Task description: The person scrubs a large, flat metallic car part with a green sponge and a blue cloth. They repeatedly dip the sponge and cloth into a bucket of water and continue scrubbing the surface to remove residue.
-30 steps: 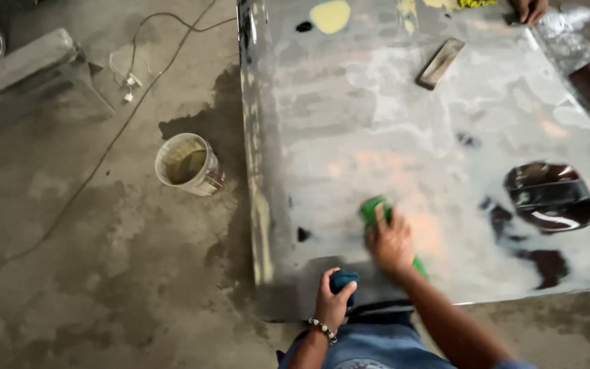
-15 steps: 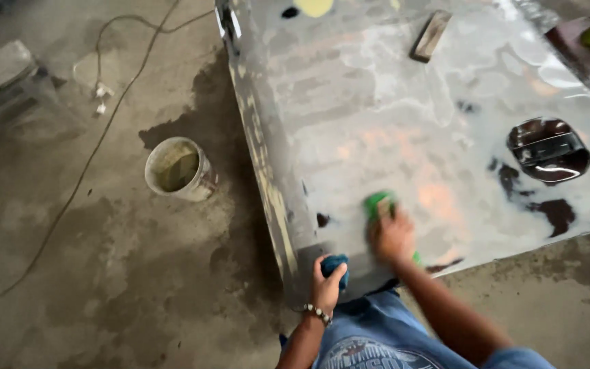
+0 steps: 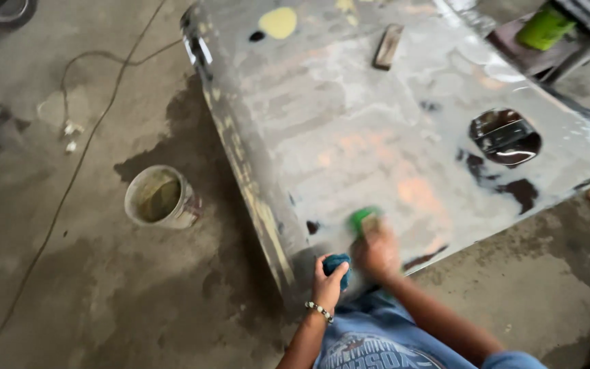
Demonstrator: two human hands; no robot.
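A large grey, wet car body panel [image 3: 377, 137] lies flat in front of me, with patches of orange and yellow filler. My right hand [image 3: 375, 251] presses a green sanding pad [image 3: 363, 220] onto the panel near its front corner; the hand is blurred. My left hand [image 3: 327, 277], with a bead bracelet at the wrist, is closed around a dark blue-green sponge [image 3: 338, 263] at the panel's near edge. A dark recessed handle opening [image 3: 505, 137] sits on the panel's right part.
A dirty white bucket [image 3: 160, 198] with murky water stands on the wet concrete floor to the left. A cable [image 3: 69, 178] runs across the floor. A sanding block [image 3: 386, 46] lies on the far part of the panel. A green container [image 3: 544, 27] is at top right.
The view has shifted, so the panel and bucket sit differently in frame. My right hand with the green pad has moved slightly along the panel near the corner. The left hand still holds the sponge.
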